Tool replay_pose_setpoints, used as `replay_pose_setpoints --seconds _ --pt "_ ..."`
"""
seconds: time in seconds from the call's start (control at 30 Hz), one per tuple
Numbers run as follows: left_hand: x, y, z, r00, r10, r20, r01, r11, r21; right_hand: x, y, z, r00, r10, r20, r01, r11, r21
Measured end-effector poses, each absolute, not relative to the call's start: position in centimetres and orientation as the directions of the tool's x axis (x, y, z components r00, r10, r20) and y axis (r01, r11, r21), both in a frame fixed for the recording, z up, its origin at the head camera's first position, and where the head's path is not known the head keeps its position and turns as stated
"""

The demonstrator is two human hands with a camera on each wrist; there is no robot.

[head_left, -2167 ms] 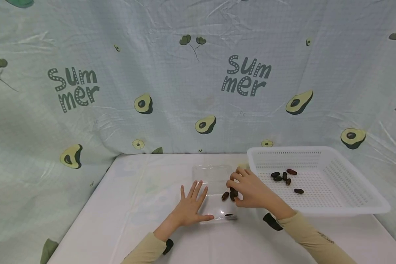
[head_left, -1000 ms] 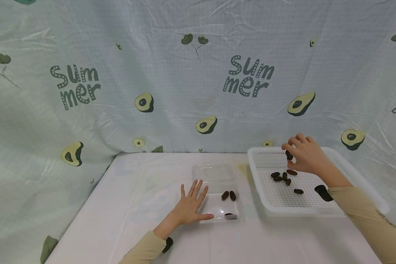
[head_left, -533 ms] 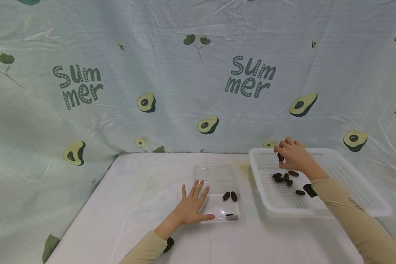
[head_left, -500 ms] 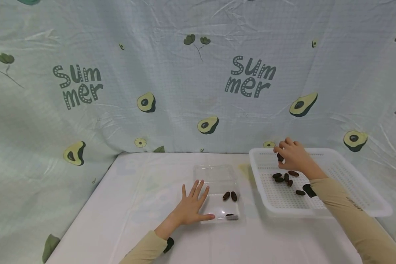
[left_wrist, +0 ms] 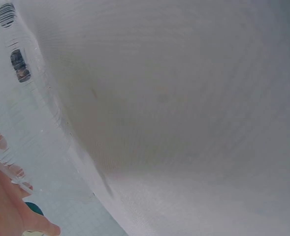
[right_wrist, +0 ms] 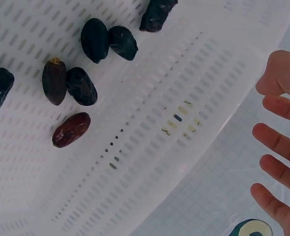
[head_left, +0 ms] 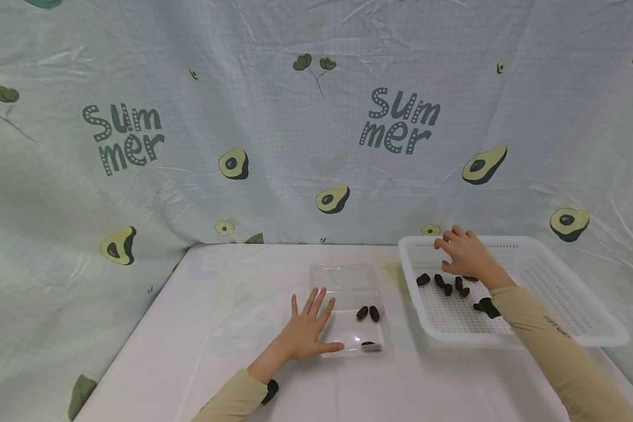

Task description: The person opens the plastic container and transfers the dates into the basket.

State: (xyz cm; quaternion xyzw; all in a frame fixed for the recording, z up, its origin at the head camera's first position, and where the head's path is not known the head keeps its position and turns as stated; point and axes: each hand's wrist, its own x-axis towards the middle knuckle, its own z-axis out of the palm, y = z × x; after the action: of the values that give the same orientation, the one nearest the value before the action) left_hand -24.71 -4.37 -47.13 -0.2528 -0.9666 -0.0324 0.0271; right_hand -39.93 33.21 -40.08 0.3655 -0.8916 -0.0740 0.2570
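My left hand [head_left: 300, 337] lies with spread fingers over the left side of a clear plastic clamshell box [head_left: 343, 325], whose lid [head_left: 343, 276] is folded back. Inside the box are a few dark dates [head_left: 374, 313]; one shows blurred through the plastic in the left wrist view. My right hand [head_left: 466, 255] hovers over the back left of a white perforated basket [head_left: 464, 338], holding nothing. Its fingers are parted in the right wrist view. Below it on the basket floor lie several dark dates [right_wrist: 94, 40] and a reddish-brown date [right_wrist: 71, 130].
The basket stands right of the box on a white-covered table [head_left: 232, 305]. Behind the table hangs a curtain [head_left: 274, 117] printed with avocados. Each wrist wears a dark band, and the right one [head_left: 488, 308] passes over a date in the basket.
My right hand moved from the box to the basket and let go of a dark date, which now lies at the left wall. Dates there shifted slightly. The left hand stayed put.
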Motion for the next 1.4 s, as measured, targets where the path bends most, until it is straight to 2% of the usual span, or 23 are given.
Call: replay_pose_setpoints --seconds 0.3,0.43,0.83,1.1,1.27,1.4 --pt "-24.6 -4.5 -47.0 -0.867 0.494 0.072 0.498 0.866 0.053 -38.2 33.0 -39.1 -0.694 -0.63 0.35 -0.594 0.775 0.218" --pt "-24.5 -4.5 -47.0 -0.864 0.498 0.072 0.502 0.864 0.052 -37.3 32.7 -38.8 -0.708 -0.618 0.341 -0.59 0.784 0.193" --pt "-24.5 -4.4 -47.0 -0.868 0.492 0.072 0.495 0.868 0.045 -33.4 30.6 -36.5 -0.624 -0.651 0.432 -0.644 0.742 0.187" --pt "-24.7 -4.3 -47.0 -0.874 0.482 0.061 0.485 0.873 0.057 -31.4 28.1 -36.5 -0.497 -0.691 0.525 -0.695 0.679 0.236" --pt "-24.8 -4.1 -47.0 -0.868 0.487 0.091 0.494 0.865 0.084 -30.3 26.0 -36.9 -0.492 -0.689 0.533 -0.691 0.681 0.242" --pt "-24.6 -4.1 -46.9 -0.855 0.501 0.132 0.515 0.848 0.125 -29.6 24.3 -37.5 -0.449 -0.683 0.575 -0.696 0.672 0.254"
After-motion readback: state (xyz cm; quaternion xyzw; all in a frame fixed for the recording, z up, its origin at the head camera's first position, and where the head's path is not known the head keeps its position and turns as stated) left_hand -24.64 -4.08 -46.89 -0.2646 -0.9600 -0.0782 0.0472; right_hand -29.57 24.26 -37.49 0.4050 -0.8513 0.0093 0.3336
